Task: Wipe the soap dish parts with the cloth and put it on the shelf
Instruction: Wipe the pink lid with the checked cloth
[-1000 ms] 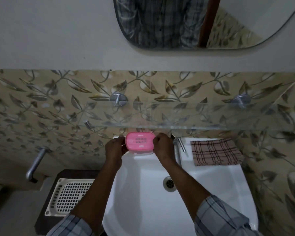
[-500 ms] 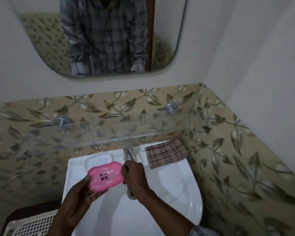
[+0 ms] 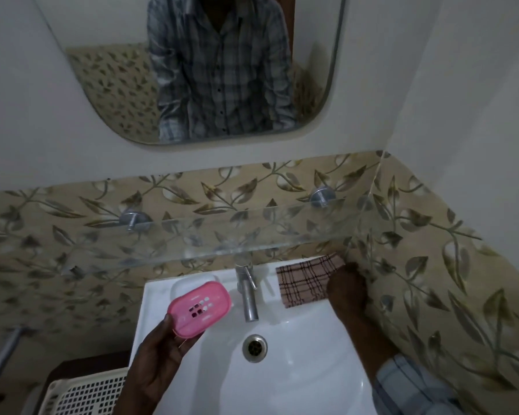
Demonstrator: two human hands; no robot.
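A pink soap dish (image 3: pixel 199 308) with a slotted top is held over the left side of the white sink (image 3: pixel 282 381) by my left hand (image 3: pixel 159 360), which grips it from below. My right hand (image 3: pixel 346 290) lies on the right end of the brown checked cloth (image 3: pixel 303 281), which is spread on the sink's back right rim. Whether its fingers pinch the cloth I cannot tell. A clear glass shelf (image 3: pixel 252 232) runs along the tiled wall just above the sink.
A metal tap (image 3: pixel 247 295) stands at the sink's back middle, with the drain (image 3: pixel 254 348) below it. A white perforated basket (image 3: pixel 87 393) sits low at the left. A mirror (image 3: pixel 192 70) hangs above, and the side wall is close on the right.
My right hand let go of the soap dish and moved right onto the cloth. My left hand alone keeps the dish, lowered toward me.
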